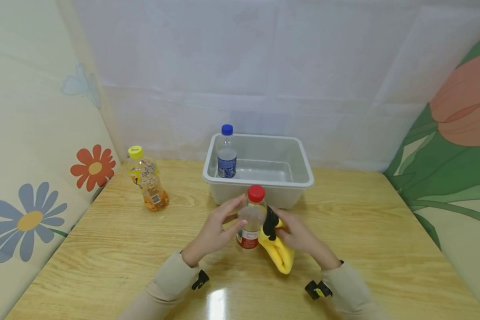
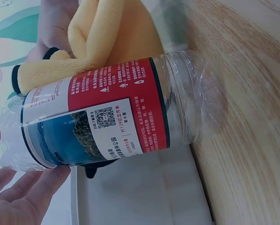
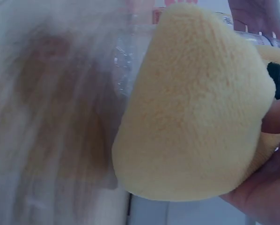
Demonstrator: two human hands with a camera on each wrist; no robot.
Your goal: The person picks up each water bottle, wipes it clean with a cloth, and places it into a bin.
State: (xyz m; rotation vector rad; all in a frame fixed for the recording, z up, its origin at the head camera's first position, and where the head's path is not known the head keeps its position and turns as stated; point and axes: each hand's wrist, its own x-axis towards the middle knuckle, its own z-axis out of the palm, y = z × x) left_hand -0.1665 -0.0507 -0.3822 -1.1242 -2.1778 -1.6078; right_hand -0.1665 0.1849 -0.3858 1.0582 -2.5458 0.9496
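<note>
Wooden table [image 1: 364, 213]; red-capped bottle [image 1: 252, 219] in left hand [image 1: 217, 226], perhaps touching plush [image 1: 279, 253].

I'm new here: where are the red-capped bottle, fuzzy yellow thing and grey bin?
Red-capped bottle [image 2: 95, 112], left wrist view, label.
Fuzzy yellow thing [image 3: 194, 108], right wrist view, rounded side.
Grey bin [image 1: 284, 195], head view, front wall.

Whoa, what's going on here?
A person's left hand holds a red-capped clear plastic bottle, and the right hand grips a fuzzy yellow cloth with black edging right beside it. Behind them, a blue-capped clear plastic bottle is inside a pale grey rectangular plastic bin. To the left, a yellow-capped clear plastic bottle holding orange liquid is on the wooden table.
</note>
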